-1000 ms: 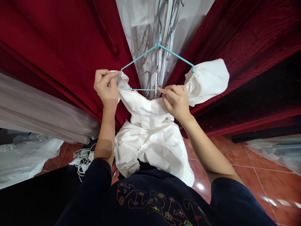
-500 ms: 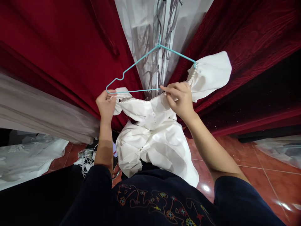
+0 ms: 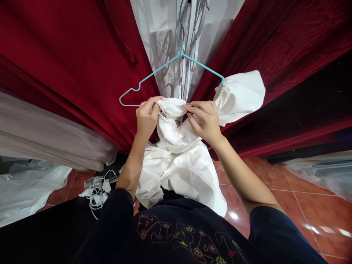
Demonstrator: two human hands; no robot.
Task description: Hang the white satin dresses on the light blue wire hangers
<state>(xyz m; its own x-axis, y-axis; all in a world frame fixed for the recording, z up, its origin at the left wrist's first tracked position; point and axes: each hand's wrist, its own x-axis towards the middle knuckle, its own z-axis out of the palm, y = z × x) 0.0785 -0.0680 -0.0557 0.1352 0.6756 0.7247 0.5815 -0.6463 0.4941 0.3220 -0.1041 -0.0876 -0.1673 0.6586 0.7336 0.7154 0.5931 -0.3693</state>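
Observation:
A turquoise hanger [image 3: 160, 69] spans the middle of the view, its long dark hook pointing up. One puffed sleeve of a white dress [image 3: 189, 168] with pearl trim hangs over the hanger's right end. My left hand [image 3: 147, 115] pinches the other sleeve's pearl edge beside the hanger's bottom bar. The left end of the hanger is bare. My right hand [image 3: 205, 119] has thumb and fingers closed around the bottom bar near the middle, by the white cloth. The dress body hangs down in front of my lap.
Dark red cloth [image 3: 82, 55] hangs on both sides, with a white rack [image 3: 189, 44] between. White cables [image 3: 97, 194] lie on a black surface at lower left. The floor [image 3: 310, 205] is red tile.
My left hand has moved right along the bottom bar, bringing the left sleeve from the hanger's left end to the middle. The hanger has shifted slightly left.

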